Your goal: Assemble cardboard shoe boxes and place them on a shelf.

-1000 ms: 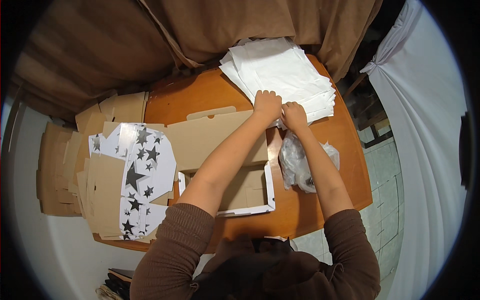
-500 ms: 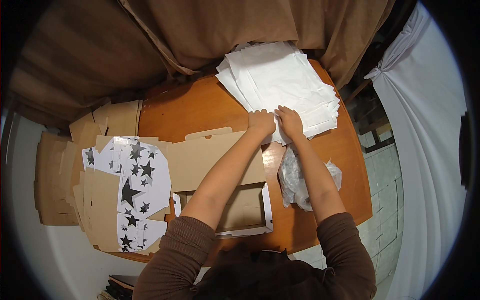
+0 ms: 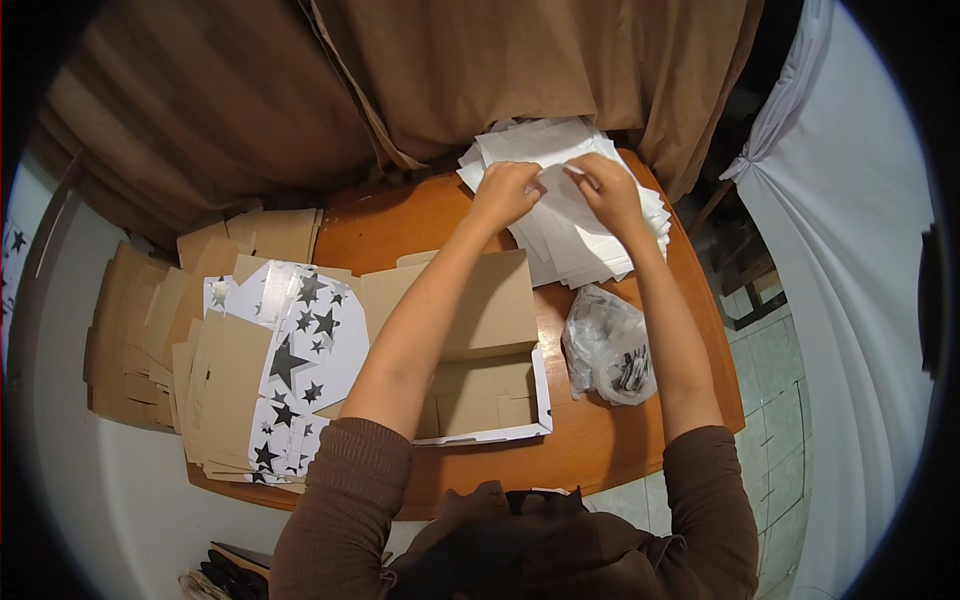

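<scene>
Over a stack of thin white paper sheets (image 3: 575, 262) at the far right of the table, my hands are raised side by side. My left hand (image 3: 506, 193) pinches one edge of a white paper sheet (image 3: 556, 190). Closed on the same edge, to the right, is my right hand (image 3: 612, 197). The sheet hangs from my fingers in front of the stack, and its lower part blends into the sheets beneath. Nearer to me sits an open cardboard box (image 3: 488, 395) with white outer walls, its lid raised; my left forearm covers part of it.
A clear plastic bag (image 3: 608, 345) with small dark and silver contents lies right of the box. Flattened cardboard pieces (image 3: 225, 390), some printed with black stars, are piled at the left. Brown curtains (image 3: 480, 70) hang along the table's far edge; white cloth (image 3: 840, 250) hangs at right.
Both hands have risen from the stack's near edge and moved apart, lifting a sheet's edge between them. The box lid stands more upright, and the view has shifted slightly.
</scene>
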Tool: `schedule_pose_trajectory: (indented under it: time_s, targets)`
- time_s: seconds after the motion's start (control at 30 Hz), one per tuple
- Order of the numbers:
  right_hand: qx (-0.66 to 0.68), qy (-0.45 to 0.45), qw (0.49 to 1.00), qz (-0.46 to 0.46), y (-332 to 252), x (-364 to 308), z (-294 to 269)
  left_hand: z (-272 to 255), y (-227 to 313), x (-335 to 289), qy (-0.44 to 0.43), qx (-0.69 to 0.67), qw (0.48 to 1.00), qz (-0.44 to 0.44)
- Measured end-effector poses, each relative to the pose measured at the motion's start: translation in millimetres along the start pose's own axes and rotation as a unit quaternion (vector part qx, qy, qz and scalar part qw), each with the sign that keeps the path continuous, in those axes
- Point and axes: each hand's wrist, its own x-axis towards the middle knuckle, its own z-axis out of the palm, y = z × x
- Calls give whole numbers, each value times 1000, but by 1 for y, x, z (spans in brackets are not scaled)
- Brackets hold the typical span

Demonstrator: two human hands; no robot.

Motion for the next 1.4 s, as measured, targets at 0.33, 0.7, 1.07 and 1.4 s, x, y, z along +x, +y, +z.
schedule_pose_trajectory:
  time_s: [0.33,0.7,1.07,1.4]
  targets:
    - [97,189,965,153,-26,20,-78,-123,-9,-47,-5,22,981,-193]
    - [205,30,943,260,-43,-16,-46,-206,-10,-147,1,-158,936,-314]
    - [24,-105,953,282,-96,-134,30,-138,-55,-298,-31,-78,942,-324]
    - [-124,-159,979,-25,-151,-173,60,-87,9,-318,98,133,955,-244]
